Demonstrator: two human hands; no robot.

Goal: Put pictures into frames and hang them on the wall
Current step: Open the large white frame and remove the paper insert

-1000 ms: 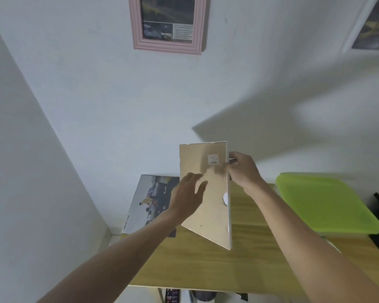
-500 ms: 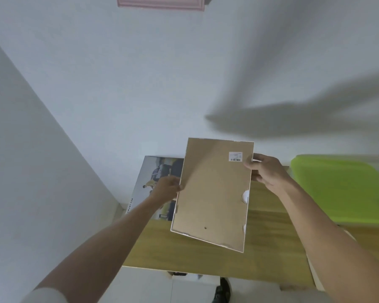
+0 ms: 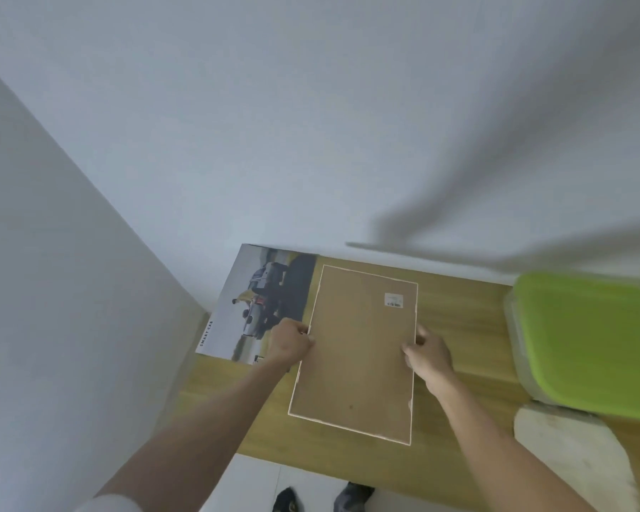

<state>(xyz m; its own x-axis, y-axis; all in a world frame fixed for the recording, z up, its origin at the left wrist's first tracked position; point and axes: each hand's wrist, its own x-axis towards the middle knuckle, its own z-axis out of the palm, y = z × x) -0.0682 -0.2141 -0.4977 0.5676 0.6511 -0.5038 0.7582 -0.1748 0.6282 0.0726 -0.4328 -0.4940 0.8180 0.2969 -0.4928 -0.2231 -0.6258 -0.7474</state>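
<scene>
A white-edged picture frame faces back side up, its brown backing board showing a small barcode sticker near the top right. It lies low over the wooden table, nearly flat. My left hand grips its left edge and my right hand grips its right edge. A printed car picture lies on the table's far left corner, partly under the frame and my left hand.
A lime-green lidded box stands on the table at the right, with a white rounded object in front of it. White walls close in behind and to the left. Shoes show on the floor below the table's near edge.
The frame has come down from a raised, tilted hold to lie nearly flat over the table. My right hand slid from its top corner to mid edge. The view tipped downward.
</scene>
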